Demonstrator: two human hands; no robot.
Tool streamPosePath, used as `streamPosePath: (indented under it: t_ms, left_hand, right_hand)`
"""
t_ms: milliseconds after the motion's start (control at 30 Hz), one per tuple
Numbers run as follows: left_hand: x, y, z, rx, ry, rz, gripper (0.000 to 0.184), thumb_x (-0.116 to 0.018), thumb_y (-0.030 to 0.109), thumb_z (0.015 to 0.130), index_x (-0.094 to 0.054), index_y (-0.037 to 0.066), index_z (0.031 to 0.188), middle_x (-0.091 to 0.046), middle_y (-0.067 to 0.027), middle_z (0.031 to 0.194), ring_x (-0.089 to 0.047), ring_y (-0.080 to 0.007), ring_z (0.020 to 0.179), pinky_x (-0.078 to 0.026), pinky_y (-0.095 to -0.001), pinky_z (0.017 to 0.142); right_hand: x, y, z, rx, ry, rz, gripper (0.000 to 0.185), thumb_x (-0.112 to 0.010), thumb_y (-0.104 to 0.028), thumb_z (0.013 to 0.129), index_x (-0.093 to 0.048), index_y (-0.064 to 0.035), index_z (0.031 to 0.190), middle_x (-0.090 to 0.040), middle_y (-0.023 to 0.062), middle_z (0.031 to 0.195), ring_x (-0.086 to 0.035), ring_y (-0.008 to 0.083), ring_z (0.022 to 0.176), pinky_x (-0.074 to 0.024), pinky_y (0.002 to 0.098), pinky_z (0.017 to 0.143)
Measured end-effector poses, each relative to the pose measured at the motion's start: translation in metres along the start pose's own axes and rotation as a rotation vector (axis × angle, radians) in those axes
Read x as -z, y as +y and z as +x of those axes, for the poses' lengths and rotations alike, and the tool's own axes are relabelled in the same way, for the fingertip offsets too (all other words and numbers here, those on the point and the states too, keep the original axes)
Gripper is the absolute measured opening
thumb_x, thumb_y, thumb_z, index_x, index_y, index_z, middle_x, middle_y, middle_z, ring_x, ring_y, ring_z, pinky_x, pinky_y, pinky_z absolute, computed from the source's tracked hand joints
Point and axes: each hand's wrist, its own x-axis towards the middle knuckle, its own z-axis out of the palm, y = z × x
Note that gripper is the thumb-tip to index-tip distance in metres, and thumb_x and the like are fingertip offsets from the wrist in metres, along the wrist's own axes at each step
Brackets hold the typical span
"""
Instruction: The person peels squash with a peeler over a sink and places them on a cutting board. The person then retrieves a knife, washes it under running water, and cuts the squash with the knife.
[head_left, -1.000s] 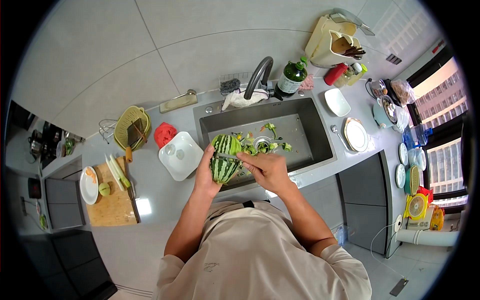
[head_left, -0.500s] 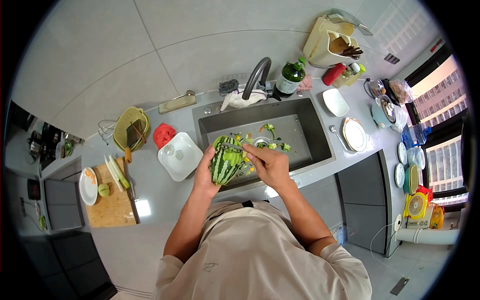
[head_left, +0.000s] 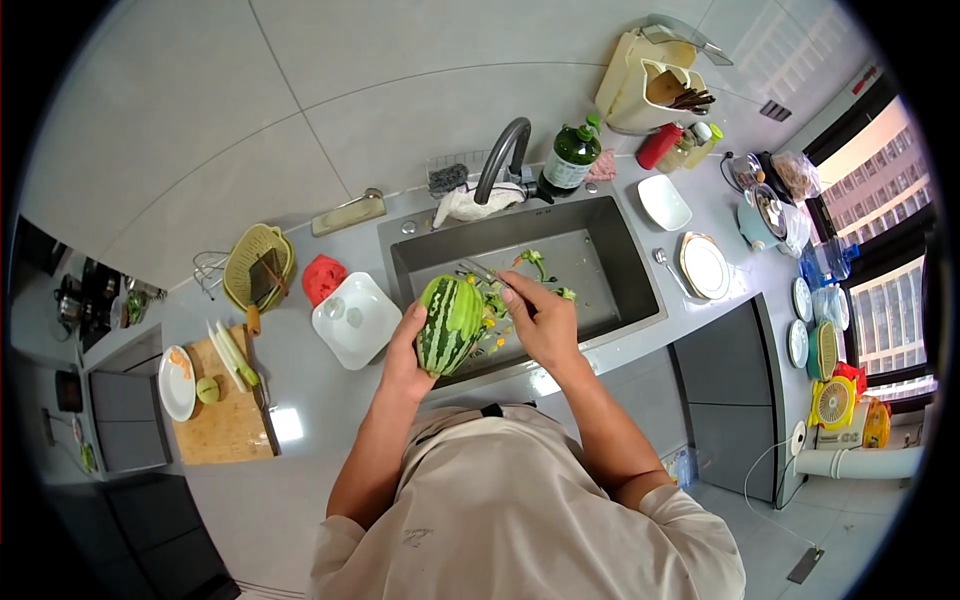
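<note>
**Partly peeled melon could slip above the sink**

The sink (head_left: 625,260) lies below; over its near left part is the melon (head_left: 450,325), gripped at its left side by the left hand (head_left: 402,350). The right hand (head_left: 548,325) grips a peeler (head_left: 480,270). If the smooth bare patch turns, the blade might skid towards the fingers. A loose grip could drop the melon onto the scraps (head_left: 495,308).

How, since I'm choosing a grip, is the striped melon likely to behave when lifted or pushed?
The striped melon looks plump and uncreased, so probably firm and rather heavy. Its rounded sides suggest it would roll if pushed. The peeled, pale green patch may be slippery.
</note>
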Motion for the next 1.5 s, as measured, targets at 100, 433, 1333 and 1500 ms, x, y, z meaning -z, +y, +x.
streamPosePath:
  t_ms: [100,433,1333,1500]
  left_hand:
    - [0.002,-0.005,0.001,-0.042,0.042,-0.03,0.057,-0.058,0.045,0.114,-0.056,0.008,0.157,-0.066,-0.0168,0.151,-0.067,-0.0363,0.134,-0.056,-0.059,0.113]
    - [-0.014,0.004,-0.003,0.014,0.08,-0.018,0.052,-0.06,0.052,0.112,-0.053,0.023,0.155,-0.068,-0.0074,0.145,-0.071,-0.0278,0.127,-0.065,-0.0533,0.096]
    - [-0.007,-0.001,-0.004,-0.054,0.023,0.094,0.059,-0.06,0.047,0.11,-0.049,0.022,0.162,-0.064,-0.01,0.152,-0.069,-0.0325,0.131,-0.067,-0.058,0.094]
    - [-0.017,-0.002,-0.001,-0.1,0.052,0.103,0.065,-0.067,0.045,0.106,-0.044,0.015,0.16,-0.062,-0.0132,0.15,-0.069,-0.0326,0.128,-0.068,-0.0562,0.089]
  right_hand:
    - [0.0,-0.009,-0.005,0.021,-0.022,0.102,0.03,-0.076,-0.027,0.106,-0.08,-0.0162,0.134,-0.082,0.0168,0.107,-0.079,0.0299,0.082,-0.0603,0.0387,0.072]
    - [0.01,-0.026,-0.01,0.285,-0.153,0.067,0.026,-0.082,-0.021,0.099,-0.085,-0.0151,0.124,-0.08,0.0115,0.09,-0.074,0.0284,0.07,-0.0576,0.0381,0.065]
    - [0.02,-0.01,0.006,0.074,0.018,-0.2,0.026,-0.08,-0.02,0.103,-0.083,-0.013,0.127,-0.079,0.0161,0.088,-0.069,0.0225,0.064,-0.0553,0.0341,0.065]
    - [0.016,-0.013,0.002,0.026,0.019,-0.099,0.025,-0.077,-0.017,0.105,-0.082,-0.0104,0.128,-0.082,0.0166,0.097,-0.072,0.0216,0.069,-0.058,0.0326,0.07]
